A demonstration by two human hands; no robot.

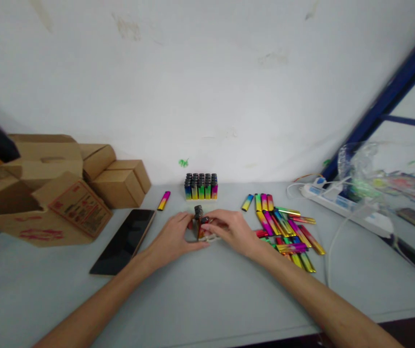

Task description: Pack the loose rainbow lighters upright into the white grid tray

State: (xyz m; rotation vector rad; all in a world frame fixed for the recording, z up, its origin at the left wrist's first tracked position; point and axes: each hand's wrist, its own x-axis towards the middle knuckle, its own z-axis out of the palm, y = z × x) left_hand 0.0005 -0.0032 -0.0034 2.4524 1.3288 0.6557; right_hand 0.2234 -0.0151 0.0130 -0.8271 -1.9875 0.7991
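Near the middle of the table my right hand (231, 229) is closed, its fingertips pinching a lighter (203, 221) with a black top. Facing it, my left hand (174, 237) curves around the left end of a white tray (212, 237), thumb along the front and fingers behind. Several black-topped lighters (198, 210) stand upright at that end, partly hidden by my hands. Behind them, against the wall, is a block of upright lighters (201, 187) in rows. To the right lies a loose pile of shiny, multicoloured lighter sleeves or bodies (283, 224); which they are I cannot tell.
One pink-and-yellow piece (164, 200) lies at left. A dark tablet (125, 241) rests beside my left forearm. Cardboard boxes (120, 183) and an open carton (40, 193) stand farther left. At right are a white power strip (348, 208), cables and a clear plastic bag (392, 179).
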